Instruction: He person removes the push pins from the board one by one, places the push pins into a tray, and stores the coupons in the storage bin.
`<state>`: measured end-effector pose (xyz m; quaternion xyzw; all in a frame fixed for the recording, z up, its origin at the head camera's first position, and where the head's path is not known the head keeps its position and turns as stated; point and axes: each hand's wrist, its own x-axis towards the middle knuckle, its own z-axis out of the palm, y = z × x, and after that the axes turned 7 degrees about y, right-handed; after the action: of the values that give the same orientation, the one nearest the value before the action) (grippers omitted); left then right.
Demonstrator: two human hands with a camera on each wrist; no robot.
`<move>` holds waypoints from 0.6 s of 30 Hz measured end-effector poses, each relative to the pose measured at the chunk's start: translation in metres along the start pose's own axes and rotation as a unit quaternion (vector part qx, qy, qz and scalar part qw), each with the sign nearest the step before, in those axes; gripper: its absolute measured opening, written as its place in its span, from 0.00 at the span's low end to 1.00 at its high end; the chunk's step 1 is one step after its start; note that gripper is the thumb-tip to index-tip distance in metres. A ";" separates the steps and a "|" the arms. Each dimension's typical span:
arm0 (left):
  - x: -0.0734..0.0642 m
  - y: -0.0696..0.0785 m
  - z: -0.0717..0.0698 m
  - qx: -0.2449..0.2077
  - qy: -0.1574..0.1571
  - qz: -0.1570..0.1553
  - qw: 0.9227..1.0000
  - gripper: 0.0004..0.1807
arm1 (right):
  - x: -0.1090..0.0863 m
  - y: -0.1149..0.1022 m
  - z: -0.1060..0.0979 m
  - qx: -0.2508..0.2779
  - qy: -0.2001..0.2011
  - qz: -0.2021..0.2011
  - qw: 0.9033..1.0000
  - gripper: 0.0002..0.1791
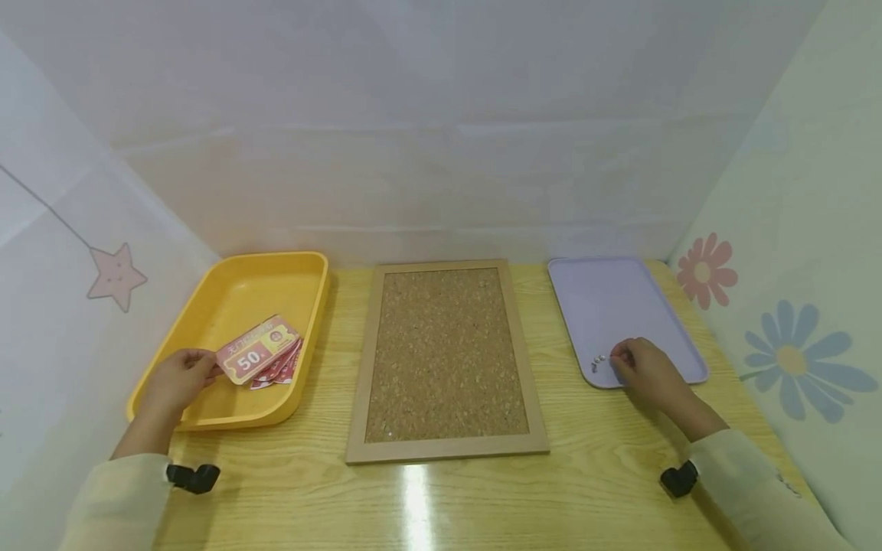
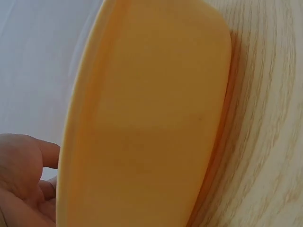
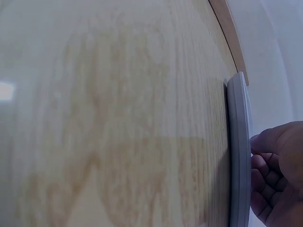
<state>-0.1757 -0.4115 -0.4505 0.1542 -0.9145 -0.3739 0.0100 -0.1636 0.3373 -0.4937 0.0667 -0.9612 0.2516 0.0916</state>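
Note:
In the head view my left hand (image 1: 181,375) reaches into the yellow tray (image 1: 241,287) and pinches the left end of a red-and-yellow paper coupon (image 1: 258,350) marked 50. More coupons (image 1: 284,371) lie fanned beneath it. In the left wrist view the tray's wall (image 2: 151,118) hides the coupon and part of the hand. My right hand (image 1: 646,373) is at the near end of the purple tray (image 1: 613,295), fingers curled, thumb toward the index finger. Several tiny metallic pieces (image 1: 598,360), perhaps pins, lie beside its fingertips. Whether it holds one is hidden in both views.
Between the trays lies a cork board (image 1: 448,352) in a light wooden frame, with a small shiny spot near its lower left corner. All stand on a wood-grain table (image 1: 310,490). Pale walls (image 1: 441,191) close off the back and both sides.

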 end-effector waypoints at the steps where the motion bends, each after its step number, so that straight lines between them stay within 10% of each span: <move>1: -0.001 0.000 -0.002 0.016 -0.002 0.001 1.000 0.35 | 0.000 -0.001 0.000 -0.001 0.001 0.001 1.000 0.06; 10: -0.004 0.006 -0.003 0.117 0.030 0.026 0.992 0.35 | 0.000 -0.002 0.001 -0.004 -0.011 0.005 1.000 0.08; 18: -0.029 0.082 0.034 0.075 0.099 0.220 0.968 0.21 | 0.012 -0.024 0.001 0.015 0.034 -0.054 0.998 0.10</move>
<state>-0.1756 -0.3250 -0.4154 -0.0143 -0.9458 -0.2761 0.1705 -0.1715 0.3152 -0.4805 0.1109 -0.9488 0.2624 0.1363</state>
